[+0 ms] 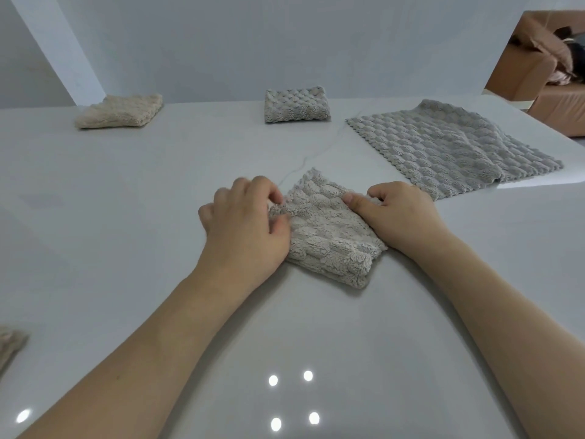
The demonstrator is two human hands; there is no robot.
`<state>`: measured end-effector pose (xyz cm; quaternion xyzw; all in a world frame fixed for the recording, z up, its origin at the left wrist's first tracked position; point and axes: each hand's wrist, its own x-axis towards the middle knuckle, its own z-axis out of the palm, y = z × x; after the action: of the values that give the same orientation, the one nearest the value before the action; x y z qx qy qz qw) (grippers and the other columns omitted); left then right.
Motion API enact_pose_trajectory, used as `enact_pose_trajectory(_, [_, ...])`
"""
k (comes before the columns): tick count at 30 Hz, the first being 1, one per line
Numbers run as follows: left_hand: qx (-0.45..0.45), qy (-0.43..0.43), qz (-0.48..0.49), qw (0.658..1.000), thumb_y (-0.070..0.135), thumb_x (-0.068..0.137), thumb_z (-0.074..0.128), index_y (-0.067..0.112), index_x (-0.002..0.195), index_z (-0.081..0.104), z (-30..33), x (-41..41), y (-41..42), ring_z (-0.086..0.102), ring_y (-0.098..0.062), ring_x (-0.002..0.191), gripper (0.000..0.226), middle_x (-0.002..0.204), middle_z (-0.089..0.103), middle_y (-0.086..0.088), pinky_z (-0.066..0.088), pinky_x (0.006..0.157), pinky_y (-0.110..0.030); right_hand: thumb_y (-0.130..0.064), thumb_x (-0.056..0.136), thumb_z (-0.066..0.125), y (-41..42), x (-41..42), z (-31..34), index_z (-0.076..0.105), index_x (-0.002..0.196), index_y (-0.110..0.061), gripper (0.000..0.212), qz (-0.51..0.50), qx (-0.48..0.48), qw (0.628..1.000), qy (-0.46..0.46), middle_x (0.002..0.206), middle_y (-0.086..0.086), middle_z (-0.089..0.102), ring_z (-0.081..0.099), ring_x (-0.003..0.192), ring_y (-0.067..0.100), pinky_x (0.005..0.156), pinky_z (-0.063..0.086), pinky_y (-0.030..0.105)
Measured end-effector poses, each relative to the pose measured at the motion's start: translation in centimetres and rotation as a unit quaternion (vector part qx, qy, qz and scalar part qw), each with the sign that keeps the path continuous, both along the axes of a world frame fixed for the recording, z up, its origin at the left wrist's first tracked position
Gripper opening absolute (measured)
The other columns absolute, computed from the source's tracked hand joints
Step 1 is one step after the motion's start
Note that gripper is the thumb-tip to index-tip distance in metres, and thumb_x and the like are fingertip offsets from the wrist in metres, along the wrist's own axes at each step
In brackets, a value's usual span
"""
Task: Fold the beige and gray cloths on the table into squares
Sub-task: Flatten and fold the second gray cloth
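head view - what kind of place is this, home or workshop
Probably a home living area: a brown sofa stands past the glossy white table, where folded cloths lie and both hands fold another. No tools or machinery show.

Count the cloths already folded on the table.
3: a beige folded cloth far left, a gray folded cloth far centre, and one under both hands. The cloth scrap at the left edge is unclear.
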<state>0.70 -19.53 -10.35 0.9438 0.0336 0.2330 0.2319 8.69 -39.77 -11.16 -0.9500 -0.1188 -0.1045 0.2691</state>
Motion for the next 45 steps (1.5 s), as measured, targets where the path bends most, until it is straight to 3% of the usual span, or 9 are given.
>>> enact_pose_trajectory(3, [-0.013, -0.065, -0.151, 0.986, 0.022, 0.076, 0.056, 0.022, 0.092, 0.058, 0.8, -1.6, -2.1, 0.046, -0.021, 0.092, 0.016, 0.096, 0.050, 0.005, 0.033, 0.084, -0.037, -0.057, 0.090, 0.052, 0.1, 0.0, 0.0, 0.027, 0.054, -0.013, 0.062, 0.000, -0.003, 1.000, -0.008, 0.046, 0.000, 0.034, 0.039, 0.053, 0.021, 0.066, 0.026, 0.034])
enact_pose_trajectory(5, [0.012, -0.018, -0.210, 0.977, 0.038, 0.078, 0.056, 0.026, 0.085, 0.055, 0.8, -2.6, -3.9, 0.042, -0.016, 0.091, 0.014, 0.092, 0.048, 0.010, 0.033, 0.087, -0.036, -0.056, 0.089, 0.054, 0.1, 0.1, -0.1, 0.025, 0.053, -0.013, 0.063, 0.005, 0.002, 1.000, -0.011, 0.045, -0.001, 0.030, 0.035, 0.052, 0.021, 0.065, 0.024, 0.034])
enact_pose_trajectory(7, [0.063, 0.051, -0.200, 0.976, 0.065, 0.074, 0.045, 0.030, 0.082, 0.047, 0.2, -2.7, -4.9, 0.036, -0.013, 0.093, 0.035, 0.090, 0.043, 0.016, 0.030, 0.088, -0.033, -0.056, 0.089, 0.054, -0.1, 0.0, -0.1, 0.026, 0.054, -0.013, 0.062, 0.013, 0.016, 1.000, -0.002, 0.046, -0.002, 0.029, 0.035, 0.053, 0.022, 0.065, 0.023, 0.033])
enact_pose_trajectory(9, [0.098, 0.062, -0.163, 0.980, 0.075, 0.069, 0.040, 0.031, 0.080, 0.041, -0.3, -2.3, -4.9, 0.035, -0.013, 0.091, 0.045, 0.087, 0.041, 0.017, 0.030, 0.086, -0.032, -0.054, 0.091, 0.052, -0.2, 0.0, 0.1, 0.032, 0.055, -0.013, 0.058, 0.022, 0.032, 0.999, 0.014, 0.048, -0.002, 0.034, 0.039, 0.057, 0.022, 0.067, 0.026, 0.032])
enact_pose_trajectory(15, [0.102, 0.007, -0.126, 0.987, 0.053, 0.069, 0.039, 0.026, 0.077, 0.042, -0.6, -2.0, -5.0, 0.039, -0.017, 0.083, 0.027, 0.081, 0.043, 0.012, 0.034, 0.078, -0.036, -0.047, 0.095, 0.047, -0.2, 0.0, 0.2, 0.039, 0.056, -0.012, 0.053, 0.034, 0.019, 0.999, 0.013, 0.052, -0.001, 0.043, 0.044, 0.062, 0.019, 0.073, 0.029, 0.033])
enact_pose_trajectory(27, [0.112, 0.045, -0.139, 0.983, 0.027, 0.062, 0.040, 0.026, 0.082, 0.038, -0.5, -1.8, -4.6, 0.033, -0.016, 0.086, 0.020, 0.086, 0.041, 0.010, 0.027, 0.078, -0.032, -0.040, 0.096, 0.045, 0.2, 0.2, -0.3, 0.032, 0.056, -0.011, 0.051, 0.009, -0.025, 0.999, -0.028, 0.051, 0.001, 0.040, 0.043, 0.067, 0.028, 0.072, 0.028, 0.034])
enact_pose_trajectory(39, [0.116, 0.120, -0.178, 0.970, 0.027, 0.058, 0.033, 0.031, 0.085, 0.027, -0.6, -1.6, -4.0, 0.017, -0.012, 0.088, 0.028, 0.084, 0.023, 0.021, 0.011, 0.086, -0.023, -0.038, 0.094, 0.047, 0.2, 0.3, -0.3, 0.032, 0.055, -0.011, 0.050, 0.000, -0.020, 1.000, -0.022, 0.053, 0.001, 0.040, 0.043, 0.067, 0.027, 0.072, 0.028, 0.034])
enact_pose_trajectory(45, [0.075, 0.148, -0.205, 0.965, 0.024, 0.056, 0.034, 0.032, 0.085, 0.027, -0.3, -1.5, -3.7, 0.018, -0.014, 0.089, 0.031, 0.087, 0.025, 0.020, 0.011, 0.092, -0.024, -0.038, 0.094, 0.048, 0.2, 0.4, -0.3, 0.034, 0.055, -0.011, 0.049, -0.002, -0.016, 1.000, -0.024, 0.054, 0.003, 0.042, 0.046, 0.068, 0.029, 0.071, 0.028, 0.034])
